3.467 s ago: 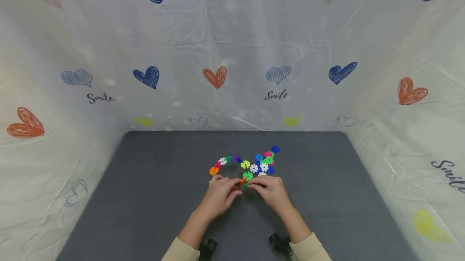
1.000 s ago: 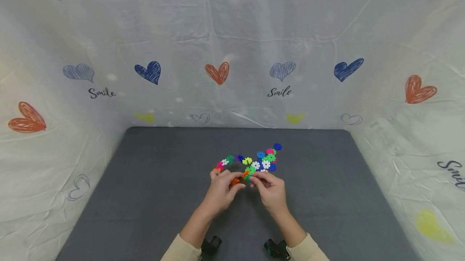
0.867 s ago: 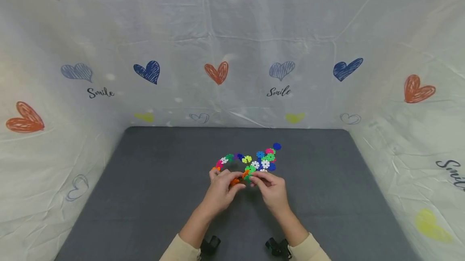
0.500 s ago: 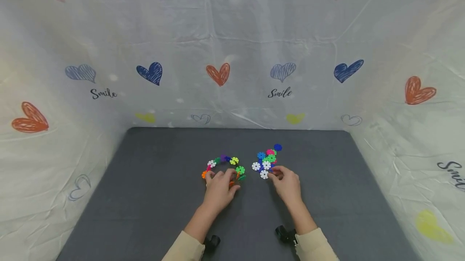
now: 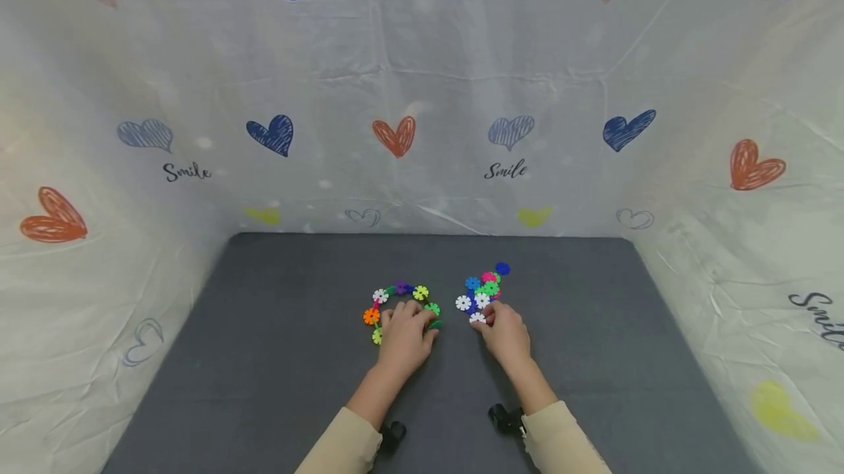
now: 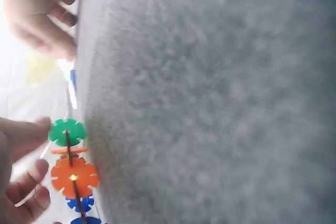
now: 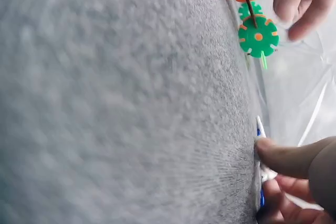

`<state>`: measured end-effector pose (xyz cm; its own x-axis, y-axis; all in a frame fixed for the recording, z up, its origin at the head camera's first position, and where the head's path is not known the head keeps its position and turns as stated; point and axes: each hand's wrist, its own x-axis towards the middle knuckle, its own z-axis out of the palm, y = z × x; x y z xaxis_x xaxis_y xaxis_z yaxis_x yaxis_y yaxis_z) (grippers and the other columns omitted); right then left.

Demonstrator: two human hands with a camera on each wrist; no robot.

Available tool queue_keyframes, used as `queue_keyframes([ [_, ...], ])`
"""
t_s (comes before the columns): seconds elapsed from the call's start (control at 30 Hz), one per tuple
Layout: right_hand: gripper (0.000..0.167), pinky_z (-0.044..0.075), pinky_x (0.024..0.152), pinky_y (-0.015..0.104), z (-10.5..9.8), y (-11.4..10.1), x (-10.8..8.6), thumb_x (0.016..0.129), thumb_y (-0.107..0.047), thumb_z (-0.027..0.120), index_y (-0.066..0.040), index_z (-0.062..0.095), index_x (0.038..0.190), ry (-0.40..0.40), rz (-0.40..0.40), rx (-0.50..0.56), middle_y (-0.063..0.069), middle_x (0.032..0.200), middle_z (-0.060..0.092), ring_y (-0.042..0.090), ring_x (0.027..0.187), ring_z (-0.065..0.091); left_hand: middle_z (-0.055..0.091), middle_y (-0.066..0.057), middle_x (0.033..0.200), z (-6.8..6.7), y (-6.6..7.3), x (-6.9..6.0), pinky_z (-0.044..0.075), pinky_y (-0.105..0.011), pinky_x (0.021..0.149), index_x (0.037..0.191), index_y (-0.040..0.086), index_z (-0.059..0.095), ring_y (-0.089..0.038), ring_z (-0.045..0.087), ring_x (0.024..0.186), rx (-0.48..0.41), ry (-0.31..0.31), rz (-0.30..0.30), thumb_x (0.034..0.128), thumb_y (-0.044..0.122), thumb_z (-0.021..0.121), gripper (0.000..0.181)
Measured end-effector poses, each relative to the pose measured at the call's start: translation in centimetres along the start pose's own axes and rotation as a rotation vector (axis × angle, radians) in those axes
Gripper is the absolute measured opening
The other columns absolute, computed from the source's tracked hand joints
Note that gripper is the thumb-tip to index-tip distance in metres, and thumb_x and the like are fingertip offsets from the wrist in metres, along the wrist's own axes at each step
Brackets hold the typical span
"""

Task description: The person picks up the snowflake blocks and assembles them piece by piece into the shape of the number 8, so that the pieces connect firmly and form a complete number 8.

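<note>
A ring of linked plastic snowflake discs lies on the dark table, left of a second cluster of discs. My left hand lies over the ring's near right part and hides some of it. In the left wrist view its thumb tip is beside a green disc, with the fingers loosely bent near an orange disc. My right hand is at the cluster's near side, thumb and fingers pinching a white disc. In the right wrist view this cluster lies edge-on, partly behind the thumb.
Grey cloth covers the table. A pale curtain printed with hearts surrounds it at the back and sides. A black wrist camera sits under the right forearm, another under the left.
Earlier both hands were together where ring and cluster met. The ring has since come apart from the cluster and shifted left with my left hand. My right hand moved right, to the white disc.
</note>
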<state>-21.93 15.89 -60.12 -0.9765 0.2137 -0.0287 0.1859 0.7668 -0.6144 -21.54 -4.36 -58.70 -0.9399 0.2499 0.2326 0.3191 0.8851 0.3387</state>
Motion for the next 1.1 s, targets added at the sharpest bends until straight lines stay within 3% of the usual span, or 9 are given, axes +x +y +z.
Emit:
queue_keyframes([
  [0.17,0.02,0.043,0.057,0.031,0.3,-0.5,-0.7,0.089,-0.023,0.079,-0.01,0.064,0.085,-0.048,-0.002,0.236,0.001,0.073,0.07,0.013,0.059,0.059,0.056,0.003,0.093,0.5,0.4,0.8,0.039,-0.047,0.093,0.101,0.025,0.079,-0.018,0.049,0.092,0.15,-0.065,-0.017,0.0886,0.031,0.079,0.014],
  [0.23,0.019,0.043,0.053,0.027,0.5,-0.8,-1.0,0.091,-0.02,0.076,-0.007,0.063,0.087,-0.089,-0.002,0.356,0.002,0.069,0.071,0.013,0.053,0.061,0.057,0.003,0.094,0.6,0.4,0.9,0.04,-0.047,0.093,0.098,0.025,0.079,-0.019,0.05,0.092,0.165,-0.062,-0.024,0.089,0.03,0.078,0.011],
  [0.4,0.017,0.042,0.047,0.024,0.9,-1.8,-1.6,0.094,-0.015,0.073,-0.002,0.062,0.094,-0.17,-0.017,0.548,0.006,0.068,0.073,0.014,0.049,0.061,0.066,0.002,0.096,0.3,0.3,0.5,0.045,-0.045,0.087,0.094,0.023,0.079,-0.02,0.06,0.091,0.026,0.032,-0.036,0.0902,0.028,0.077,0.007],
  [0.53,0.017,0.041,0.047,0.023,0.8,-2.5,-2.1,0.094,-0.015,0.073,-0.001,0.064,0.097,-0.146,-0.063,0.612,0.012,0.069,0.073,0.013,0.048,0.057,0.075,0.003,0.094,-0.2,0.3,0.0,0.049,-0.044,0.084,0.097,0.021,0.077,-0.02,0.068,0.086,-0.136,0.119,-0.029,0.0916,0.026,0.075,0.008],
  [0.67,0.017,0.041,0.047,0.022,0.5,-3.3,-2.3,0.093,-0.014,0.074,-0.001,0.066,0.099,-0.102,-0.076,0.664,0.016,0.071,0.073,0.012,0.047,0.056,0.076,0.005,0.089,-0.6,0.3,-0.4,0.05,-0.039,0.079,0.097,0.021,0.076,-0.014,0.067,0.075,-0.238,0.163,-0.041,0.0918,0.025,0.075,0.007],
  [0.77,0.018,0.042,0.047,0.022,0.5,-3.7,-2.5,0.093,-0.014,0.074,0.0,0.067,0.101,-0.094,-0.065,0.686,0.018,0.073,0.073,0.013,0.047,0.056,0.075,0.005,0.089,-0.7,0.3,-0.5,0.05,-0.036,0.076,0.096,0.019,0.077,-0.012,0.065,0.073,-0.276,0.195,-0.042,0.0907,0.024,0.077,0.007],
  [0.9,0.02,0.045,0.046,0.022,0.6,-4.2,-2.7,0.094,-0.012,0.073,0.004,0.065,0.104,-0.092,-0.046,0.731,0.023,0.076,0.073,0.027,0.049,0.061,0.075,0.003,0.091,-0.8,0.3,-0.6,0.053,-0.035,0.073,0.093,0.016,0.077,-0.014,0.067,0.075,-0.31,0.25,-0.007,0.0885,0.02,0.079,0.006],
  [1.0,0.02,0.048,0.045,0.024,0.2,-4.9,-3.1,0.095,-0.007,0.07,0.009,0.064,0.105,-0.08,-0.042,0.77,0.028,0.078,0.072,0.04,0.054,0.064,0.075,0.002,0.092,-0.7,0.2,-0.7,0.053,-0.036,0.072,0.09,0.015,0.078,-0.016,0.069,0.077,-0.303,0.297,0.031,0.0864,0.019,0.081,0.006],
  [1.1,0.019,0.052,0.046,0.028,-0.8,-5.9,-3.8,0.095,-0.004,0.069,0.012,0.063,0.105,-0.049,-0.033,0.803,0.031,0.079,0.071,0.04,0.056,0.067,0.074,0.003,0.089,-0.5,0.2,-0.7,0.052,-0.037,0.072,0.088,0.015,0.078,-0.017,0.07,0.078,-0.281,0.342,0.067,0.0841,0.017,0.083,0.006],
])
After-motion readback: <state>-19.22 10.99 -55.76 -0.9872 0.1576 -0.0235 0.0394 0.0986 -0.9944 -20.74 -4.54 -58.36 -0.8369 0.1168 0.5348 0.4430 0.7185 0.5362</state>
